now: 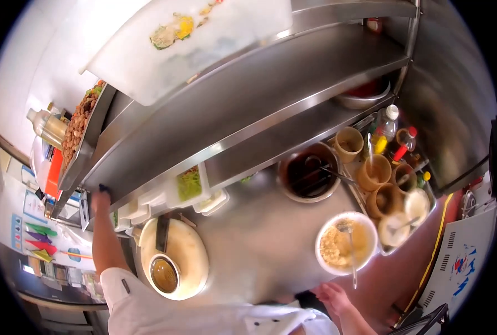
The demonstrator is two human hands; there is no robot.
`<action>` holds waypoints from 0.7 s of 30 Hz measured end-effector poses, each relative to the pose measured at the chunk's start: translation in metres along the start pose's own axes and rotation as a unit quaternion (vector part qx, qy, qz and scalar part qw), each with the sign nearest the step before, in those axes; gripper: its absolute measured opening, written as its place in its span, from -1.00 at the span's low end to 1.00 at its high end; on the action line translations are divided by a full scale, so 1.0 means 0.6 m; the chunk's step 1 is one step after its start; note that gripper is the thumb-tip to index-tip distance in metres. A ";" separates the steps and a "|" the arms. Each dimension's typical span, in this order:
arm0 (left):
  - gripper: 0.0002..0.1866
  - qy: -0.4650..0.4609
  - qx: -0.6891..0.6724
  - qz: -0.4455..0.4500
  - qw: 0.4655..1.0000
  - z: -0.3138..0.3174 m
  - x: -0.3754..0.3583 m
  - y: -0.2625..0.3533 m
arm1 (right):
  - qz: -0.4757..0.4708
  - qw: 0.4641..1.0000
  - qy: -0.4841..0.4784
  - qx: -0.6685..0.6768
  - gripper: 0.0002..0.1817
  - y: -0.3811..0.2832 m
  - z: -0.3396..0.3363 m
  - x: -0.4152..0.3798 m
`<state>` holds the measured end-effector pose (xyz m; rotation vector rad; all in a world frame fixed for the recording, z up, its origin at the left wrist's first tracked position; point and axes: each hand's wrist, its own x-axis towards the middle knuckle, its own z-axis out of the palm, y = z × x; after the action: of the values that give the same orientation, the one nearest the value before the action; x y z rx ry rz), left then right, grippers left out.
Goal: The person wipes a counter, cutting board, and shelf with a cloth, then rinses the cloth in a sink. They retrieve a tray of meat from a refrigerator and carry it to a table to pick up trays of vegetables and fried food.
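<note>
My left hand (pixel 100 202) reaches far out to the steel shelf's (pixel 120 176) left end, its fingers closed at a small dark blue thing (pixel 103 188) too blurred to name. Low in the view, my right hand (pixel 333 297) hangs near the counter's front edge, fingers loosely apart, holding nothing. Just above it stands a white bowl (pixel 319 258) of pale yellow crumbly food with a spoon (pixel 353 257) in it. A round cutting board (pixel 195 262) lies below my left arm, bearing a cleaver (pixel 162 233) and a small bowl of brownish contents (pixel 163 274).
A steel pot of dark sauce (pixel 307 176) with a ladle stands mid-counter. Right of it, a tray (pixel 391 248) holds several tubs and bottles (pixel 385 125). White containers, one with chopped greens (pixel 190 184), sit under the shelf. A tray of nuts (pixel 82 120) is upper left.
</note>
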<state>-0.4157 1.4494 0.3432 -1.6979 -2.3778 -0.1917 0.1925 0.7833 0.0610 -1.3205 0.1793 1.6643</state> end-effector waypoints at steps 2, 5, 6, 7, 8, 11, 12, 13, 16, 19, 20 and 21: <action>-0.53 0.013 0.083 0.011 0.996 -0.057 -0.084 0.250 | 0.010 0.998 0.067 0.008 -0.69 0.003 -0.007 -0.011; -0.56 0.014 -0.167 0.279 0.946 -0.063 -0.188 0.599 | -0.008 0.997 0.069 0.041 -0.71 0.015 -0.027 -0.013; -0.61 0.043 -0.231 0.370 0.899 -0.110 -0.295 0.722 | -0.021 0.995 0.071 0.061 -0.72 0.019 -0.030 -0.014; -0.66 0.023 -0.284 0.407 0.868 -0.137 -0.376 0.831 | -0.022 0.996 0.072 0.055 -0.72 0.021 -0.030 -0.016; -0.68 0.099 -0.236 0.482 0.838 -0.120 -0.420 0.932 | -0.040 0.995 0.071 0.063 -0.72 0.023 -0.027 -0.018; -0.68 -0.022 -0.231 0.533 0.814 -0.198 -0.605 1.101 | -0.077 0.992 0.076 0.065 -0.72 0.014 0.000 -0.039; -0.67 -0.020 -0.217 0.561 0.799 -0.230 -0.649 1.100 | -0.088 0.991 0.080 0.062 -0.73 0.009 0.010 -0.046; -0.68 0.037 -0.249 0.575 0.779 -0.216 -0.662 1.111 | -0.086 0.993 0.073 0.046 -0.73 0.005 0.018 -0.048; -0.67 0.101 -0.278 0.596 0.747 -0.176 -0.616 1.021 | -0.088 0.991 0.081 0.065 -0.72 0.025 0.032 -0.056; -0.75 0.192 -0.350 0.584 0.706 -0.138 -0.537 0.860 | -0.063 0.993 0.074 0.063 -0.74 0.044 0.031 -0.047; -0.70 0.195 -0.340 0.572 0.721 -0.136 -0.497 0.790 | -0.053 0.996 0.052 0.044 -0.72 0.050 0.024 -0.031; -0.67 0.219 -0.336 0.541 0.739 -0.130 -0.457 0.710 | -0.040 0.998 0.031 0.023 -0.71 0.055 0.020 -0.022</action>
<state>0.0799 1.3193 0.3433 -2.6198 -0.7094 -1.1486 0.1592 0.7660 0.0622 -1.3288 0.1984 1.5439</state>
